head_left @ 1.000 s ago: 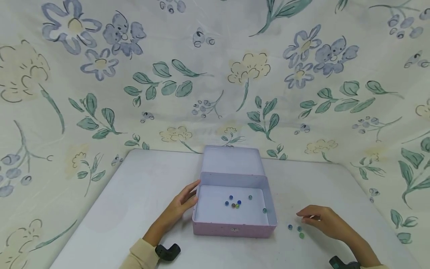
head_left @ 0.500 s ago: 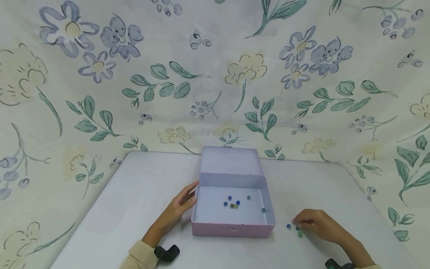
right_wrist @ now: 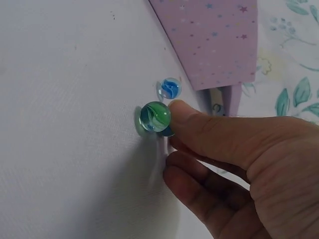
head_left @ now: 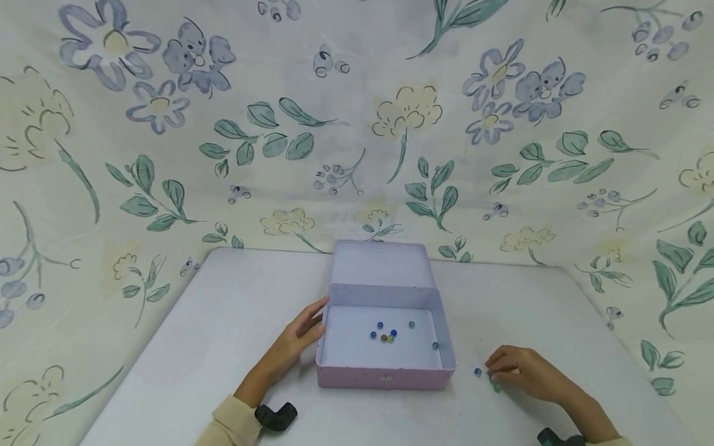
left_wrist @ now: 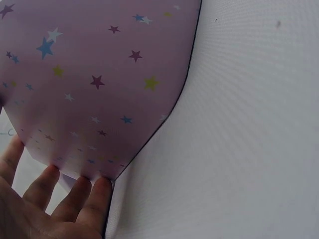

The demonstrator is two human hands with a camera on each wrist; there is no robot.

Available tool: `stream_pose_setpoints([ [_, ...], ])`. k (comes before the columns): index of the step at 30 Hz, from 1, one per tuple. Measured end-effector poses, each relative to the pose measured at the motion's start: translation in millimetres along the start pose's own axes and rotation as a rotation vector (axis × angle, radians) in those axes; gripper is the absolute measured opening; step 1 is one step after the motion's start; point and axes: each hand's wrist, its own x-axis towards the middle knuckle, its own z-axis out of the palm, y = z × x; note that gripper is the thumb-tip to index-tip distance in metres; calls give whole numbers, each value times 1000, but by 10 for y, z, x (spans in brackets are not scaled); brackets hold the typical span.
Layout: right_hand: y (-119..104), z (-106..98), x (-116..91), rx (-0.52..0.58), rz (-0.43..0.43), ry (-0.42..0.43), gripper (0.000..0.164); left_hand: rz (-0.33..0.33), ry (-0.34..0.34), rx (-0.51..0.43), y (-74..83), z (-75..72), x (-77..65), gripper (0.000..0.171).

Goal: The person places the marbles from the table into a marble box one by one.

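Note:
My left hand (head_left: 289,348) rests its fairly straight fingertips against the left side of a lilac tin box (head_left: 368,377), whose lid (head_left: 382,263) stands open at the back. In the left wrist view the fingers touch the star-printed wall (left_wrist: 99,99). Several glass marbles lie on the box floor. On the table right of the box, my right hand (head_left: 527,373) pinches a dark blue-teal marble (right_wrist: 167,132) between thumb and forefinger, mostly hidden by the thumb. Right beside the thumb tip lies a green-swirled marble (right_wrist: 155,117). A blue marble (head_left: 477,372) lies slightly nearer the box.
The box stands on a white table (head_left: 223,322). A flowered cloth (head_left: 357,124) hangs behind it and along both sides. Each wrist carries a dark camera mount, such as the left one (head_left: 276,417).
My right hand has come down and left onto the marbles beside the box, its thumb and forefinger closing round one. The left hand keeps its place against the box.

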Motion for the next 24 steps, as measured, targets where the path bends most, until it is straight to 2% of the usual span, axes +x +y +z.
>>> stream_pose_setpoints([
  [5,25,23,-13,9,0,37,10,-6,-2,-7,-10,0,13,56],
  [14,48,-8,-20,28,89,113,10,-6,2,-8,-16,-3,-2,56],
  [24,56,-13,19,70,47,124,13,-4,-7,-15,-20,-9,9,56],
])
